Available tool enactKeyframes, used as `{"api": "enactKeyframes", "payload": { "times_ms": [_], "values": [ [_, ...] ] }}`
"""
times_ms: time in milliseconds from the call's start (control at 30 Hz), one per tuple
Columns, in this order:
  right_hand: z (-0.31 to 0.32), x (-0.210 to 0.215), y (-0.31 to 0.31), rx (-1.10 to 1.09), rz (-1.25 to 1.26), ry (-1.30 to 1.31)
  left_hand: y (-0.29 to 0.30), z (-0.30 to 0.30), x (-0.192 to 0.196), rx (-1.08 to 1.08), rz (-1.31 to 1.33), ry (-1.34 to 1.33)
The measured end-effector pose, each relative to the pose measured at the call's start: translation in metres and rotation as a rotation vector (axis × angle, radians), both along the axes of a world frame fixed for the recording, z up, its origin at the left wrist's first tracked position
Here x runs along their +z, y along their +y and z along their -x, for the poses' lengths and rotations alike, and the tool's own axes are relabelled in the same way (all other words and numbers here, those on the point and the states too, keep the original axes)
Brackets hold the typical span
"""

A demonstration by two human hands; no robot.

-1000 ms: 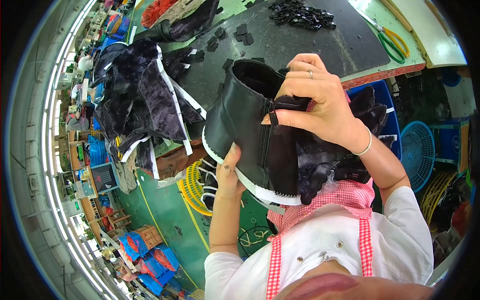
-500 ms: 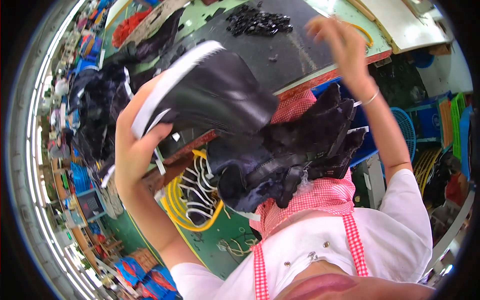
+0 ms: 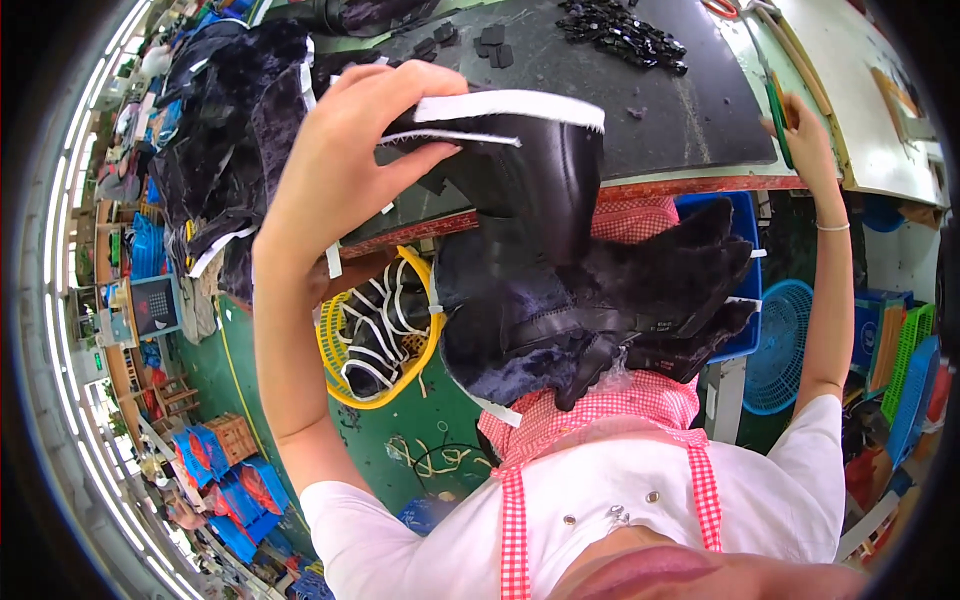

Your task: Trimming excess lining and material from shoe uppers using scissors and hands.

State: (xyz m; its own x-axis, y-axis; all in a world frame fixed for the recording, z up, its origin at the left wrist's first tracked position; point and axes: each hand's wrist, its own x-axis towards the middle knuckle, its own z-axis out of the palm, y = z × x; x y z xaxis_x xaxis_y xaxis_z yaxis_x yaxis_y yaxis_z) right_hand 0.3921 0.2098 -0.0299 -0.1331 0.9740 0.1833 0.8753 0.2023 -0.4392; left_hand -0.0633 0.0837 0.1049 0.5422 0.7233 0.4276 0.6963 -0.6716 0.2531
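My left hand (image 3: pixel 350 165) grips a black leather boot upper (image 3: pixel 555 180) by its top edge, which has white strips along it. The fingers are over the edge and the thumb is below. The upper hangs above my lap, in front of the table edge. At the far right, my right hand (image 3: pixel 808 150) is closed on green-handled scissors (image 3: pixel 779 120) over the table's right end; the blades are partly hard to make out. On my lap lie several black, fur-lined boot uppers (image 3: pixel 600 310) with zips, overlapping one another.
Small black pieces (image 3: pixel 625 35) are heaped on the dark table mat (image 3: pixel 690 130). More furry black uppers (image 3: pixel 215 130) pile up at the left. A yellow basket (image 3: pixel 425 345) with white-edged black pieces stands below the table. Right of my lap are a blue bin (image 3: pixel 745 215) and blue basket (image 3: pixel 780 350).
My right hand has moved right and closed on the scissors. My left hand has tilted the boot upper so that it hangs lower and more upright. The view has shifted slightly.
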Motion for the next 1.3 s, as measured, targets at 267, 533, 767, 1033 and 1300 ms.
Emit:
{"api": "enactKeyframes", "payload": {
  "times_ms": [267,533,767,1033,1300],
  "values": [
    [0.199,0.098,-0.051,0.814,0.259,0.994,0.008,-0.022,0.023,-0.135,0.111,0.183],
    [0.216,0.062,-0.072,0.637,0.068,0.578,0.016,-0.012,-0.018,-0.184,-0.106,0.048],
    [0.217,0.054,-0.088,0.556,0.042,0.714,0.013,-0.013,-0.03,-0.125,-0.308,0.045],
    [0.211,0.076,-0.092,0.548,-0.04,0.515,0.008,-0.027,-0.034,-0.038,-0.259,0.059],
    [0.198,0.083,-0.094,0.62,0.003,0.496,0.017,-0.037,-0.033,-0.081,-0.211,-0.005]
  ]
}}
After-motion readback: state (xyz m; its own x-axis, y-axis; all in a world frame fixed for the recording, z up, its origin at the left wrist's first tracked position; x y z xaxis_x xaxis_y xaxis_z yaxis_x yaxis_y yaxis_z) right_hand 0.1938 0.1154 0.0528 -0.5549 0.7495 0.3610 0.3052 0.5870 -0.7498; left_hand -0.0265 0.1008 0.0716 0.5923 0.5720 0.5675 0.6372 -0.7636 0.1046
